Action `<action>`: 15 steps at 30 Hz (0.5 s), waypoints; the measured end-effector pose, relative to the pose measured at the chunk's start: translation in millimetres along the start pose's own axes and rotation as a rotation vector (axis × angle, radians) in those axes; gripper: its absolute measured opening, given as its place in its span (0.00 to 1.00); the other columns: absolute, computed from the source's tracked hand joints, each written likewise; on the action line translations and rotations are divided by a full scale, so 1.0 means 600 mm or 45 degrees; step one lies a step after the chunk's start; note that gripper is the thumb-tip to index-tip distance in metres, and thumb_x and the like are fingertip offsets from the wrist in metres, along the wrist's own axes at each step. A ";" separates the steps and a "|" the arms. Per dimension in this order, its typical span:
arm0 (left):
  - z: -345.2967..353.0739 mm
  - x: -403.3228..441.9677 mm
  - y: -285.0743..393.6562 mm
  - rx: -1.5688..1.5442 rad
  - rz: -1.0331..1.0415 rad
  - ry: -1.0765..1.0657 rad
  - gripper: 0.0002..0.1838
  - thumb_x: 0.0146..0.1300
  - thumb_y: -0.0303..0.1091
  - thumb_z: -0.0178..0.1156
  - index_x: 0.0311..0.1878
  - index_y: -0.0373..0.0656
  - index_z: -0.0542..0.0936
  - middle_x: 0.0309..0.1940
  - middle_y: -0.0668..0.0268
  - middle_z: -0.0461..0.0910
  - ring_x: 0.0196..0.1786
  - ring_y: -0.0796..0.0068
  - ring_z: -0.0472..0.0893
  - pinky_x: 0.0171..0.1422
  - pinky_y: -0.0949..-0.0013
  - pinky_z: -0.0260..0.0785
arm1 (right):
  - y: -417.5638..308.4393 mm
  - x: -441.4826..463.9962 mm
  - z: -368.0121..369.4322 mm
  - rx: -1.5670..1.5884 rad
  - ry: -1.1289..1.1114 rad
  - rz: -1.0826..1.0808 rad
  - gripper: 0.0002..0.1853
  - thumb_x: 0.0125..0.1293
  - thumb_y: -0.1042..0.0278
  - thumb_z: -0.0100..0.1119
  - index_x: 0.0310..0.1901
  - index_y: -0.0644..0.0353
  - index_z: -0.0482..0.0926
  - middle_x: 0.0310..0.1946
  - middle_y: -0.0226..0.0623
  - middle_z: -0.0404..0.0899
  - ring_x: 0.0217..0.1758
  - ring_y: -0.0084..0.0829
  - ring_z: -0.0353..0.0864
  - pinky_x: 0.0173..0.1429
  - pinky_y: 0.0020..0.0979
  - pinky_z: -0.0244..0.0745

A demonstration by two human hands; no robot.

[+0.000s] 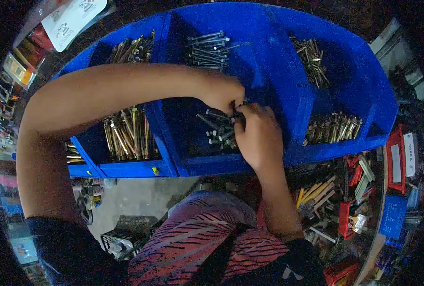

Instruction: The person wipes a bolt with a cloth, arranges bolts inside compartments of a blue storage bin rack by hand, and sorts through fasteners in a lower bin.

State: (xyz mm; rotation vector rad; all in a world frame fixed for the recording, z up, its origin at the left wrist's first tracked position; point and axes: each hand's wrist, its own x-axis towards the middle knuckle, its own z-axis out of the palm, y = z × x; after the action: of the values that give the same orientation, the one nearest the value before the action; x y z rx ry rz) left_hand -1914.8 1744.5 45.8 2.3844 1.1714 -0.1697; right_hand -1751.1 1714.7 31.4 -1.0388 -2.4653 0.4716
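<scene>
Both hands meet over a middle compartment of a blue divided bin (pixel 212 168). My left hand (pixel 224 94) comes in from the left, its fingers curled round a small dark piece (pixel 233 106). Against it, my right hand (pixel 259 131) is closed, thumb and fingers pinched at the same spot; what it grips is too small and dark to name. Dark bolts with silvery heads (pixel 217 133) lie just below and beside the hands. Behind my left forearm is a pile of long silvery bolts (pixel 209 50).
Brassy bolts (pixel 128 133) fill a compartment at left; more bolts (pixel 336 127) lie at right, with others (pixel 311 59) behind. Dividers separate them. Red trays (pixel 395 157) and a blue box (pixel 393 217) stand at far right. A black crate (pixel 126 233) sits low left.
</scene>
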 end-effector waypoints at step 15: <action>-0.077 -0.052 0.002 0.434 -0.136 0.060 0.09 0.41 0.36 0.59 0.26 0.42 0.78 0.21 0.56 0.75 0.29 0.57 0.75 0.28 0.59 0.65 | 0.010 -0.001 0.010 0.043 0.048 -0.123 0.10 0.44 0.75 0.53 0.33 0.62 0.73 0.34 0.40 0.69 0.41 0.42 0.66 0.45 0.38 0.64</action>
State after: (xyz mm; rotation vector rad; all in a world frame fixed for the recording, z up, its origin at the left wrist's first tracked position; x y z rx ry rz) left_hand -1937.8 1743.0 96.8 2.6283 1.3866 -0.3773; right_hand -1750.2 1717.5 23.3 -0.9027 -2.4524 0.4567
